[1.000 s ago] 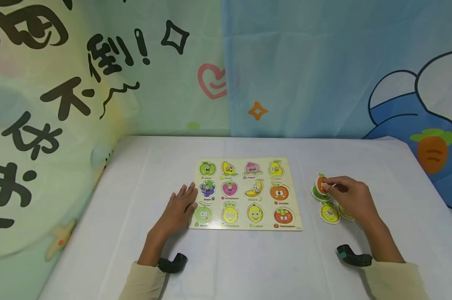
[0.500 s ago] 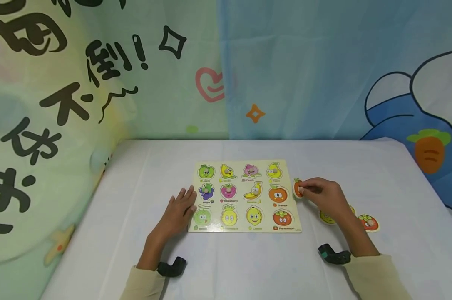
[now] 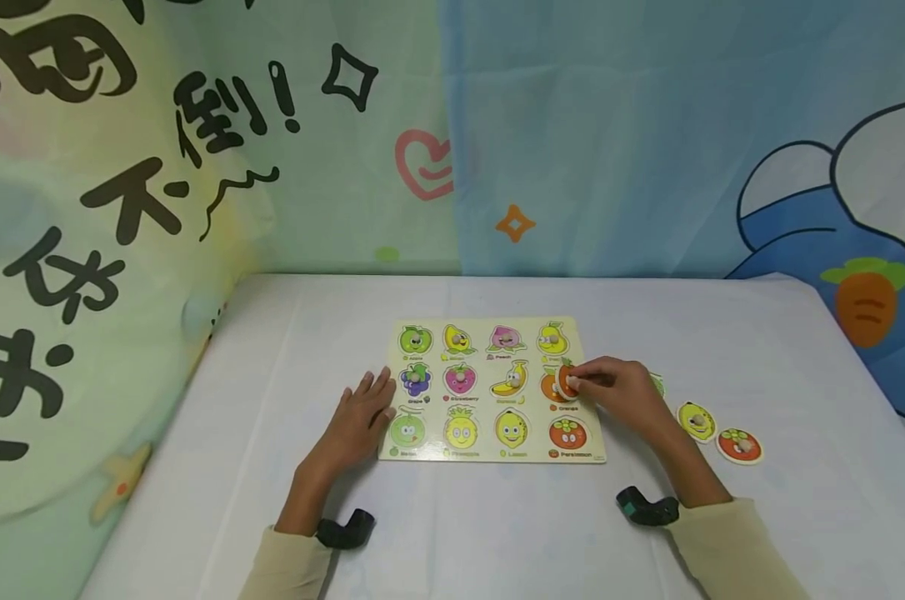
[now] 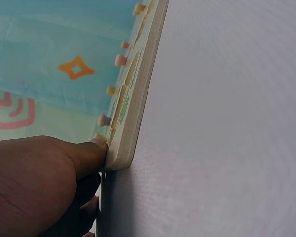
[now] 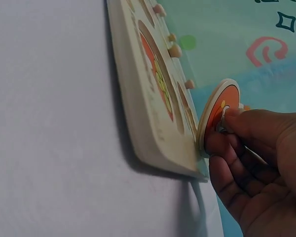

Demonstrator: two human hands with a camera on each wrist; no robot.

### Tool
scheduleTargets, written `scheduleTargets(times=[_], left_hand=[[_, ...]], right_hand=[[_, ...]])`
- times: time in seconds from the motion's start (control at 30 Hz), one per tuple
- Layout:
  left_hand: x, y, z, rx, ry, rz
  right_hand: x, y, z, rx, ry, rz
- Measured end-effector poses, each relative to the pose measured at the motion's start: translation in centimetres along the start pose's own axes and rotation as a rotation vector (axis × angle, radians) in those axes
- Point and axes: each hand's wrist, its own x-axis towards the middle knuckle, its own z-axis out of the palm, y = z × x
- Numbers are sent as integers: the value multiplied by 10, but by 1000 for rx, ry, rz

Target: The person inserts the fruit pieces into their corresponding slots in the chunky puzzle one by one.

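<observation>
My right hand (image 3: 617, 396) pinches a wooden orange puzzle piece (image 3: 567, 382) by its small knob. The piece is tilted up on edge and overlaps the orange's place at the right side of the fruit puzzle board (image 3: 538, 435). In the right wrist view, thumb and fingertips meet at the knob of the orange piece (image 5: 231, 95), right beside the board's edge (image 5: 133, 106). My left hand (image 3: 355, 421) lies flat with fingers extended at the board's left edge. The left wrist view shows its thumb (image 4: 86, 155) against the board's corner (image 4: 122, 155).
Right of the board lie a yellow lemon piece (image 3: 697, 422) and a red persimmon piece (image 3: 740, 447). A green piece (image 3: 657, 382) is partly hidden behind my right hand. Knobbed pieces such as the peach (image 3: 507, 337) sit in the board. A printed curtain (image 3: 610, 150) hangs behind the table.
My right hand has carried the orange piece left from the loose pieces to over the board's right side. My left hand has stayed at the board's left edge.
</observation>
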Motion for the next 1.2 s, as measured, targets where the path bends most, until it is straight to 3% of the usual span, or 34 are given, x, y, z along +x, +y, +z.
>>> scheduleTargets(times=[0.4, 0.67, 0.93, 1.2], left_hand=[[2, -5, 1, 6, -16, 10], [0, -2, 0, -15, 21, 39], [3, -5, -1, 3, -24, 8], [2, -2, -3, 6, -34, 6]], right_hand=[[6, -13, 8, -148, -58, -13], [9, -17, 14, -180, -80, -44], [11, -22, 15, -237, -122, -112], [11, -19, 16, -223, -118, -89]])
